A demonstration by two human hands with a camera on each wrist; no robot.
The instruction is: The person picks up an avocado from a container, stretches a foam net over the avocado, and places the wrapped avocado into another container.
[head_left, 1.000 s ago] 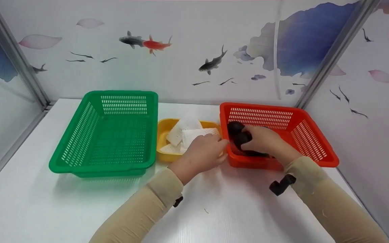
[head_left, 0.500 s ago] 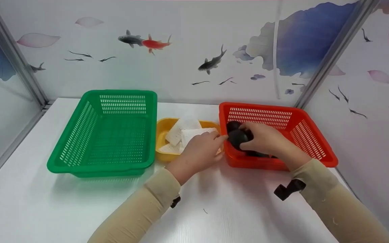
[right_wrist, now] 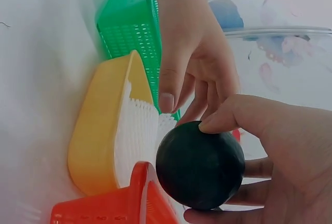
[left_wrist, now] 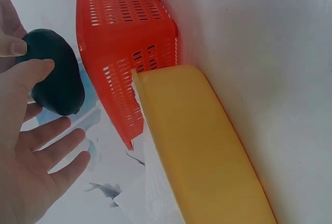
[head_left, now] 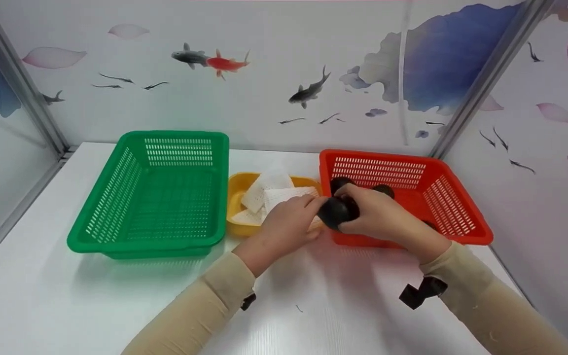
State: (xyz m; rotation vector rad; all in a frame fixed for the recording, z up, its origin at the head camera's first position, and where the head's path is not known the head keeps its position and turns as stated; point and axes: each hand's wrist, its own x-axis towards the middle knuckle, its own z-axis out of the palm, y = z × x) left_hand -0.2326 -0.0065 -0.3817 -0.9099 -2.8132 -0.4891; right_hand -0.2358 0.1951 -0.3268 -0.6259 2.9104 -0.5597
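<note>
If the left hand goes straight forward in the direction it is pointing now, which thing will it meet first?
Most likely the dark oval object held by the right hand, just ahead of the left hand; depth leaves unclear whether they touch.

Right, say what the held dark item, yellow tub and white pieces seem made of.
Held dark item: fruit skin or plastic, unclear; smooth, soft sheen. Yellow tub: likely plastic; satin, seamless walls. White pieces: perhaps foam; matte, ribbed in the right wrist view.
</note>
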